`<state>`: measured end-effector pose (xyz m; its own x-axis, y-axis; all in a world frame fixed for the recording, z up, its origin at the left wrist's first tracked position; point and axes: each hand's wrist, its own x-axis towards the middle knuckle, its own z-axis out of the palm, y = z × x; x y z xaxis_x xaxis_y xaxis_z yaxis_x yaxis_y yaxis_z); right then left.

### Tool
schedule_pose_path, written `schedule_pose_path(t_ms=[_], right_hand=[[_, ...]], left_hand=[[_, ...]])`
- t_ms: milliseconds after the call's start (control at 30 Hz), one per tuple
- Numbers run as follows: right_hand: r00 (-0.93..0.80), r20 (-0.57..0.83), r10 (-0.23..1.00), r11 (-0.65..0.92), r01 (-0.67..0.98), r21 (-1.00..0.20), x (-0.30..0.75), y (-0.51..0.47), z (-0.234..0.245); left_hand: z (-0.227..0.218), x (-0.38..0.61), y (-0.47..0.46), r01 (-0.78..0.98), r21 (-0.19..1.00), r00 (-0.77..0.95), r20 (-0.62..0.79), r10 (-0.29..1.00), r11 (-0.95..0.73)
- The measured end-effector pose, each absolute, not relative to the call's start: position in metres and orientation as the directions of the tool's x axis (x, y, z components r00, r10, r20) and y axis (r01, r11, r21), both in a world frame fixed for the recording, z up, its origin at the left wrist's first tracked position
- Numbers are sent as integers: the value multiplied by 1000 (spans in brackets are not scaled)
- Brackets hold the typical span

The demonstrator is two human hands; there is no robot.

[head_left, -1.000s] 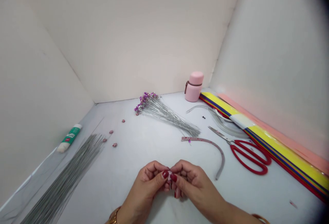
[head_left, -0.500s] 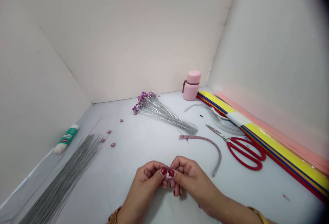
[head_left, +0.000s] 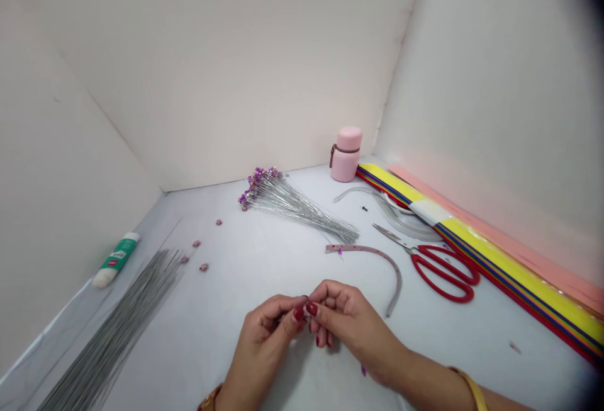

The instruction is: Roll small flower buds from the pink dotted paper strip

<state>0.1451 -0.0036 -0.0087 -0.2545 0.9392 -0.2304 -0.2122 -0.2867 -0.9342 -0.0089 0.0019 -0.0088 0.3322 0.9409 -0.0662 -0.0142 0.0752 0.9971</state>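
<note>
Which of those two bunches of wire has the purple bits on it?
The silvery bunch near the back wall: one end carries small purple tips. The longer grey bunch at the front left shows only bare wire.

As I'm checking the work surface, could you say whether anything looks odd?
A small pink scrap lies stray at the lower right of the white surface, and a purple speck sits below the right hand, both apart from other pieces.

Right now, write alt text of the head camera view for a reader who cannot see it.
The left hand and right hand pinch a small pale piece at their fingertips over a white work surface. Purple-tipped wires, plain grey wires, red-handled scissors and a pink container sit nearby.
</note>
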Motion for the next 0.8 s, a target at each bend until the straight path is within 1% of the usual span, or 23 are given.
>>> schedule_pose_path(t_ms=[67, 133, 300, 433, 567, 667, 733, 800], right_hand=[[-277, -230, 933, -296, -228, -927, 146, -2, -9], [-275, -230, 933, -297, -232, -926, 147, 0, -9], [-186, -222, 957, -256, -184, -949, 144, -2, -8], [-158, -118, 980, -125, -38, -991, 144, -6, -10], [-177, 4, 984, 30, 144, -989, 146, -9, -11], [-182, 45, 982, 87, 225, -970, 148, -9, -10], [-196, 50, 979, 98, 242, -965, 148, -9, -10], [-206, 46, 978, 98, 249, -963, 149, -8, -11]], left_hand=[[-10, -9, 4, -55, 984, 341, -141, 930, 169], [-10, -8, 4, -92, 973, 329, -171, 929, 212], [-8, -6, 3, -80, 974, 309, -179, 934, 214], [-7, -5, 2, -101, 968, 206, -207, 956, 231], [-10, -5, 2, -100, 971, 211, -195, 958, 219], [-12, -8, 2, -27, 989, 233, -134, 963, 145], [-13, -10, 2, 74, 997, 247, -40, 968, 22], [-12, -13, 2, 188, 971, 278, 89, 957, -145]])
